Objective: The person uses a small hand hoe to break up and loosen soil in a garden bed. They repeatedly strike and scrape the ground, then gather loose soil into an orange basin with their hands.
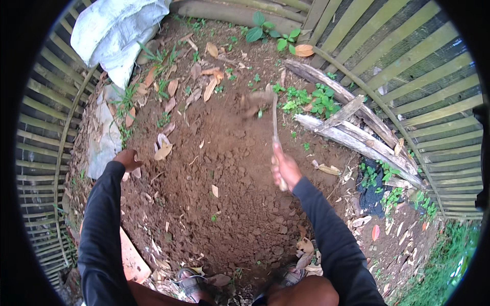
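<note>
My right hand [287,171] is closed around the handle of a small hand hoe [274,120]. Its shaft points away from me over the soil, and its head is smeared by motion at the far end. Beneath the hoe lies loose, crumbly brown soil [229,168], broken into clods nearer my feet. My left hand [128,159] hangs at the left, beside dry leaves and a flat grey slab [103,135]. Its fingers are loosely bent and apart, with nothing seen in them.
A white sack [120,33] lies at the far left. Weathered wood pieces [357,135] and green seedlings [321,102] are at the right. Bamboo-slat fencing [403,61] curves around the plot. An orange flat piece [133,255] lies by my left forearm; my sandalled feet [191,283] are at the near edge.
</note>
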Tool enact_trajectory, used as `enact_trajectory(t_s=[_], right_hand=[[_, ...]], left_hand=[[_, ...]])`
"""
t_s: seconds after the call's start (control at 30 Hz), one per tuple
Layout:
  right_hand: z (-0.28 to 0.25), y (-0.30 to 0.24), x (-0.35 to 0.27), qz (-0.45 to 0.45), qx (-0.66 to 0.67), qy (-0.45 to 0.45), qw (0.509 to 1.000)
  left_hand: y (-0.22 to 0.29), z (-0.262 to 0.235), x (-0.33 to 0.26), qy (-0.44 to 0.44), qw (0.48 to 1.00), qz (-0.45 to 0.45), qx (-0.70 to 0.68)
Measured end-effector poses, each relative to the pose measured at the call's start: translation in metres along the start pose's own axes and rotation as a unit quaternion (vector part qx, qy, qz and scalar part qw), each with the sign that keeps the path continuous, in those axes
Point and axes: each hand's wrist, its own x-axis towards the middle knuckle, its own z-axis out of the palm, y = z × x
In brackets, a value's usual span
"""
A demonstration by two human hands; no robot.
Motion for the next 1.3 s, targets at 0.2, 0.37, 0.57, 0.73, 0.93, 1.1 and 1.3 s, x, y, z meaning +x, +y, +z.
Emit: enact_trajectory(t_s=[0.2,0.37,0.57,0.73,0.93,1.1,1.3], right_hand=[[-0.016,-0.073,-0.094,-0.171,-0.184,0.148,0.956],[-0.019,-0.17,-0.095,-0.471,0.086,0.144,0.866],[0.035,0.002,-0.04,0.132,-0.208,0.136,0.96],[0.014,0.026,-0.051,0.024,-0.048,0.095,0.994],[-0.007,-0.076,-0.075,-0.35,0.068,0.136,0.924],[0.023,0.039,-0.032,-0.211,-0.278,0.331,0.877],[0.019,0.095,-0.085,0.033,-0.043,0.108,0.993]], left_hand=[[0.062,-0.028,-0.117,0.1,0.961,0.195,-0.167],[0.096,-0.039,-0.226,-0.033,0.931,0.21,-0.298],[0.122,-0.096,-0.344,0.18,0.933,0.18,-0.254],[0.159,-0.101,-0.394,0.155,0.932,0.225,-0.24],[0.164,-0.061,-0.373,0.072,0.94,0.271,-0.194],[0.146,-0.062,-0.365,0.039,0.956,0.226,-0.18],[0.132,-0.044,-0.35,0.066,0.944,0.26,-0.191]])
